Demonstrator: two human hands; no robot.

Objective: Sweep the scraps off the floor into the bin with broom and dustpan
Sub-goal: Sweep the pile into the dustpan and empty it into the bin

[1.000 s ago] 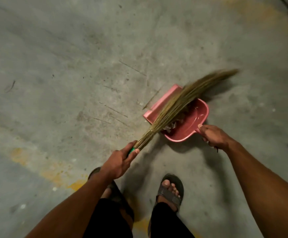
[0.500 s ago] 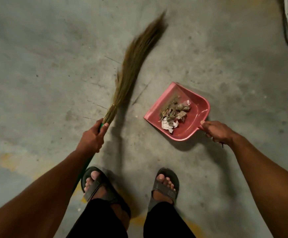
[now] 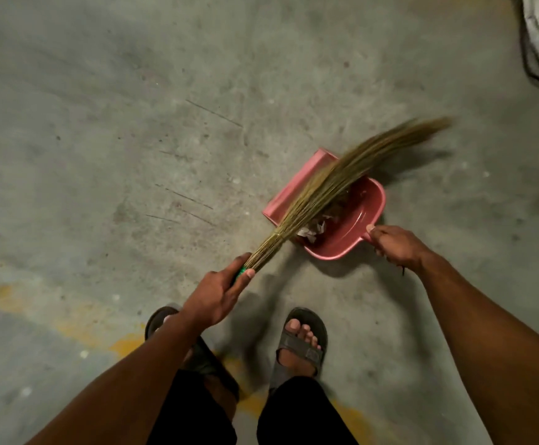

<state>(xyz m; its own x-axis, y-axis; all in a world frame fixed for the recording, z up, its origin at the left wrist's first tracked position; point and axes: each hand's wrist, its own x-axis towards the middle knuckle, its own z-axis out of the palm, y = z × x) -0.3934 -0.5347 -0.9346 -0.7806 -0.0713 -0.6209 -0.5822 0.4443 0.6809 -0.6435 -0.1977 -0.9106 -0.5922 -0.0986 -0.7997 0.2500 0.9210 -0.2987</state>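
Broom [image 3: 332,187] back across the dustpan [image 3: 351,232] since the outswing, probably brushing scraps [image 3: 309,231]; both hands' fingers clamped on handles.

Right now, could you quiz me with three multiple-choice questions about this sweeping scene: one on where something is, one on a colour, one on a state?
1. Where do the broom bristles lie?
A. Across the dustpan
B. Over the sandals
C. Against a wall

2. What colour is the dustpan?
A. Blue
B. Pink
C. Black

3. What is the right hand doing?
A. Hanging idle
B. Pressing flat on the floor
C. Gripping the dustpan handle

Answers: 1 A, the bristles cross its tray; 2 B, its plastic shows pink; 3 C, the fingers curl round the handle.
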